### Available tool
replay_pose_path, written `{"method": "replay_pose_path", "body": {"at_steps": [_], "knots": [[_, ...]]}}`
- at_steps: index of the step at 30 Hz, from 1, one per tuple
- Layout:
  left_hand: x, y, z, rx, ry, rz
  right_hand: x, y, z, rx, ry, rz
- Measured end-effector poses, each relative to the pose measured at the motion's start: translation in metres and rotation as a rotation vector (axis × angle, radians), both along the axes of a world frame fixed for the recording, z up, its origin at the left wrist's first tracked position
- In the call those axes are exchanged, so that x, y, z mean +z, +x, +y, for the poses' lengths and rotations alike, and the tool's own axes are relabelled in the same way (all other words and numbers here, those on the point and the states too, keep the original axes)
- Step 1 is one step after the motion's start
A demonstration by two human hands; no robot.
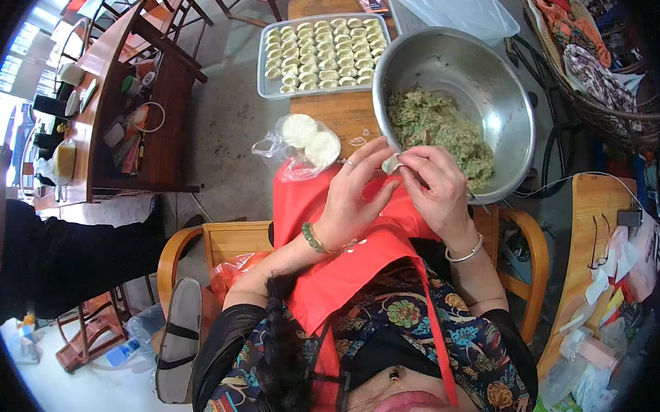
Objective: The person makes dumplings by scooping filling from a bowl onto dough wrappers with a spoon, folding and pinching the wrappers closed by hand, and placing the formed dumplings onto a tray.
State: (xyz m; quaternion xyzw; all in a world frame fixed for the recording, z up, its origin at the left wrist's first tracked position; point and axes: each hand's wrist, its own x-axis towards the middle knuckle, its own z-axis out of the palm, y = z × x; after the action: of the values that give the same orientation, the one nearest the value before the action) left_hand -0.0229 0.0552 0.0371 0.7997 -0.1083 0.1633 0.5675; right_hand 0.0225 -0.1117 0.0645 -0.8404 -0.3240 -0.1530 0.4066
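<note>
In the head view, a small pale dumpling [390,164] is pinched at its right side by the fingertips of my right hand [434,181]. My left hand [354,196] is close against its other side, fingers apart and thumb below. Whether the left fingers grip any of it cannot be seen. Both hands are above the red apron [302,202], near the bowl's rim. Ahead to the left, round dough wrappers [321,149] lie partly in a clear plastic bag [274,147]. On the right, a large steel bowl [511,90] holds green-flecked filling [437,125].
A plastic tray [263,92] of dumplings in rows rests on the wooden bench [331,113]. Clear plastic lids [465,8] are behind the bowl. A wicker basket [599,108] with cloths stands right. Another person's dark-clothed leg [102,246] extends in at left, beside a wooden table [104,67].
</note>
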Motion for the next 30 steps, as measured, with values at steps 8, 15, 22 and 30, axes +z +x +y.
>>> {"method": "replay_pose_path", "body": {"at_steps": [8, 15, 22, 30], "knots": [[-0.013, 0.010, 0.012, 0.107, 0.119, -0.107, -0.003, 0.003, 0.018, 0.016, 0.018, 0.094], [-0.034, 0.054, 0.070, 0.271, 0.273, -0.084, -0.003, 0.008, 0.019, 0.025, 0.020, 0.092], [-0.093, 0.143, 0.177, 0.626, 0.562, -0.139, -0.015, 0.002, 0.012, 0.147, -0.052, 0.101], [-0.137, 0.196, 0.224, 0.719, 0.814, 0.055, -0.031, 0.003, 0.014, 0.219, -0.067, 0.168]]}}
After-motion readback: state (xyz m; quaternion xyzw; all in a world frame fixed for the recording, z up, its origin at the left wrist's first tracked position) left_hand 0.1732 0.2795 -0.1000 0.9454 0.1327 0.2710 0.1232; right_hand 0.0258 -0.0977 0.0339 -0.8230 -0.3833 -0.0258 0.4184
